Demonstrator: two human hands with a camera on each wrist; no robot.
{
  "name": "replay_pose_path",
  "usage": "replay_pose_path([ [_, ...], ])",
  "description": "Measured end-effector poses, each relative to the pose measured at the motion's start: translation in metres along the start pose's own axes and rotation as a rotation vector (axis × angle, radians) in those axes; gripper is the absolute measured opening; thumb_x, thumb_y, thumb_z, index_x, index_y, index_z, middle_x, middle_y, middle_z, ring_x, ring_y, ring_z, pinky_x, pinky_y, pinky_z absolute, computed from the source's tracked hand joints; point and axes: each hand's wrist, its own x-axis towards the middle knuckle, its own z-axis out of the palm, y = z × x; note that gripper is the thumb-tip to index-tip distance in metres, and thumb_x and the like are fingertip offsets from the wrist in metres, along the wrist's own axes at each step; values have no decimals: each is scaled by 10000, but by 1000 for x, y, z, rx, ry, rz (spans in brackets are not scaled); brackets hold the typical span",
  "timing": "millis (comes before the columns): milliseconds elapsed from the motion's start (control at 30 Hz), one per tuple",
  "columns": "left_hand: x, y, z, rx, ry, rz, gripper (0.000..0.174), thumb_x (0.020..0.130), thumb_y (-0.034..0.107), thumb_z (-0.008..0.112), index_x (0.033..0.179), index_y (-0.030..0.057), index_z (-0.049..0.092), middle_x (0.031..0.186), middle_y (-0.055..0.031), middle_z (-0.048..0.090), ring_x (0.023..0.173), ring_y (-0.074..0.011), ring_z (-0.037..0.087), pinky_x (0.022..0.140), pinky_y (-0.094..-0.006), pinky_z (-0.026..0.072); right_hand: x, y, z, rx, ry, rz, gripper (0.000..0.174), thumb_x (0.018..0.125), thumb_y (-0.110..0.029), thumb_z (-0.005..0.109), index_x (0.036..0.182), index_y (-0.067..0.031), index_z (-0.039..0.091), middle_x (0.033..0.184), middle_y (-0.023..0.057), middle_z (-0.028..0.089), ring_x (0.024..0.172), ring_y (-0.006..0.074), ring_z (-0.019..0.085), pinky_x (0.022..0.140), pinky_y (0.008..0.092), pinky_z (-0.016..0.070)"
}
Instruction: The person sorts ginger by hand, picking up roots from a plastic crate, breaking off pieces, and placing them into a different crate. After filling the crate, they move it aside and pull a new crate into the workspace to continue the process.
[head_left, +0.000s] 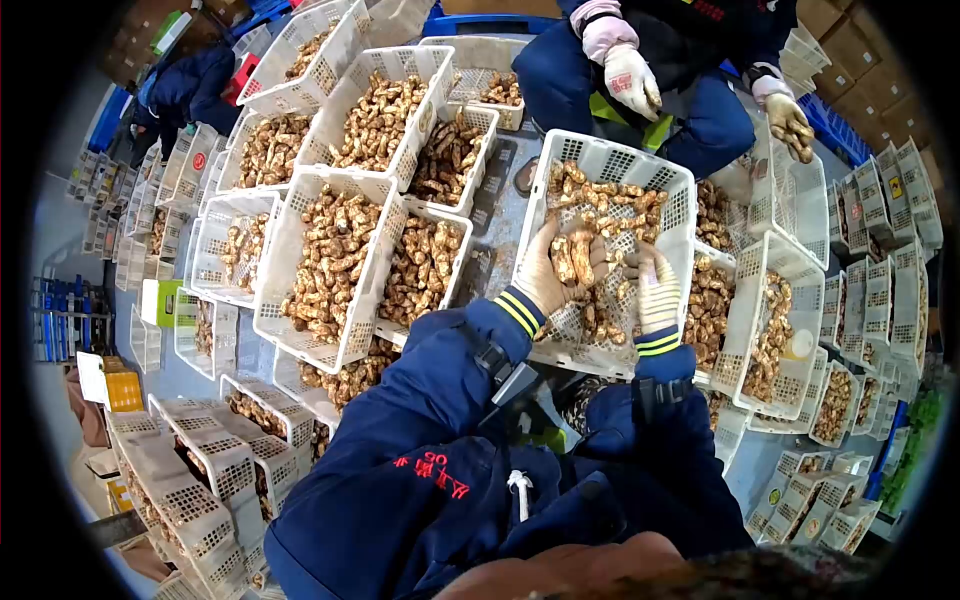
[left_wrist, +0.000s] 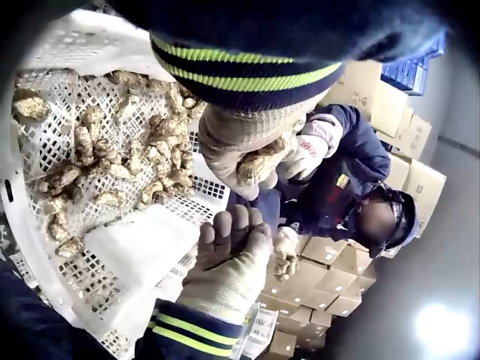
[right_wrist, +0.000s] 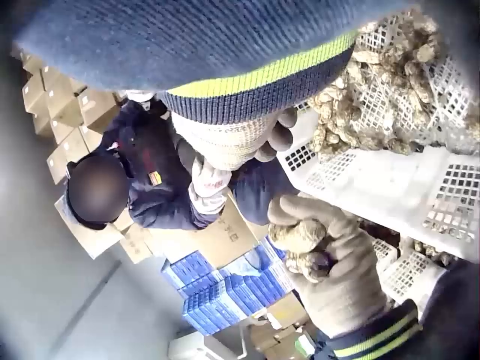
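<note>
My gloved left hand (head_left: 545, 272) holds two pale brown mushrooms (head_left: 572, 258) above a white perforated crate (head_left: 540, 190). In the right wrist view those mushrooms (right_wrist: 300, 238) lie in the curl of the left glove (right_wrist: 341, 262), against the palm. My gloved right hand (head_left: 656, 288) hovers at the right side of the same crate. The left wrist view shows the right hand (left_wrist: 231, 259) with loosely bent fingers and nothing between them. More mushrooms (head_left: 620, 205) lie spread over the crate floor, thicker toward the far end.
Fuller mushroom crates (head_left: 335, 260) crowd the left side, and others (head_left: 770, 330) stand close on the right. Opposite sits another person (head_left: 690, 60) in gloves. Stacked crates (head_left: 190, 480) rise at the lower left, and cardboard boxes (head_left: 860, 70) at the far right.
</note>
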Motion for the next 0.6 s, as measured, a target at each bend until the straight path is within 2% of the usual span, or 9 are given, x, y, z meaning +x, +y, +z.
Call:
replay_pose_path([
  [100, -4, 19, 11, -37, 36, 100, 475, 960, 424, 331, 1185, 54, 525, 1115, -196, 589, 999, -327, 613, 886, -520, 505, 7, 12, -15, -309, -26, 104, 299, 958, -200, 511, 1199, -32, 569, 939, 91, 671, 831, 153, 639, 730, 260, 520],
  [133, -2, 28, 9, -119, 42, 151, 401, 923, 343, 403, 1196, 73, 517, 1087, -181, 591, 998, -333, 603, 893, -533, 493, 10, 24, -22, -322, -63, 156, 318, 946, -207, 529, 1207, -28, 563, 947, 94, 672, 849, 160, 640, 753, 266, 520],
  [167, -5, 40, 10, -123, -7, 173, 394, 909, 350, 425, 1150, 60, 540, 1079, -180, 591, 986, -332, 606, 902, -525, 489, 16, 46, -32, -576, -105, 127, 353, 948, -258, 523, 1231, -51, 564, 1027, 125, 667, 806, 164, 635, 681, 265, 517],
  [267, -13, 68, 1, -190, -59, 308, 422, 908, 363, 440, 1092, 6, 567, 1100, -190, 602, 972, -304, 613, 938, -491, 474, 16, 77, -39, -1144, -344, 275, 436, 862, -372, 553, 1206, -106, 593, 1063, 186, 657, 915, 280, 651, 848, 355, 505],
  [300, -12, 75, -2, -193, -111, 340, 414, 895, 361, 468, 1083, 6, 569, 1099, -193, 603, 973, -303, 611, 940, -490, 471, 13, 84, -37, -1209, -388, 340, 427, 837, -345, 581, 1172, -81, 603, 1064, 204, 652, 948, 326, 641, 873, 373, 493],
  [367, -10, 83, -10, -234, 70, 400, 427, 880, 371, 499, 1099, 8, 550, 1088, -190, 608, 980, -299, 604, 933, -485, 474, 13, 93, -37, -1283, -450, 384, 429, 817, -342, 599, 1158, -80, 606, 1049, 213, 648, 972, 349, 626, 875, 392, 487],
  [433, -7, 85, -17, -252, 78, 421, 440, 881, 375, 499, 1116, 4, 534, 1077, -187, 609, 968, -299, 604, 929, -483, 478, 15, 121, -40, -1332, -422, 309, 413, 814, -324, 610, 1162, -102, 602, 988, 221, 657, 953, 355, 627, 849, 404, 493],
  [500, -2, 82, -20, -151, 157, 445, 451, 901, 420, 469, 1078, 14, 557, 1016, -146, 623, 917, -271, 612, 875, -469, 506, 18, 135, -30, -1336, -323, 408, 415, 809, -316, 624, 1172, -114, 599, 980, 215, 660, 952, 358, 626, 853, 404, 490],
  [600, 6, 77, -27, -115, 174, 397, 430, 911, 437, 464, 1021, 41, 589, 990, -121, 624, 893, -263, 615, 837, -468, 514, 18, 159, -16, -1410, -385, 535, 617, 812, -359, 641, 1340, -103, 451, 1197, 221, 584, 1110, 356, 566, 955, 415, 447],
])
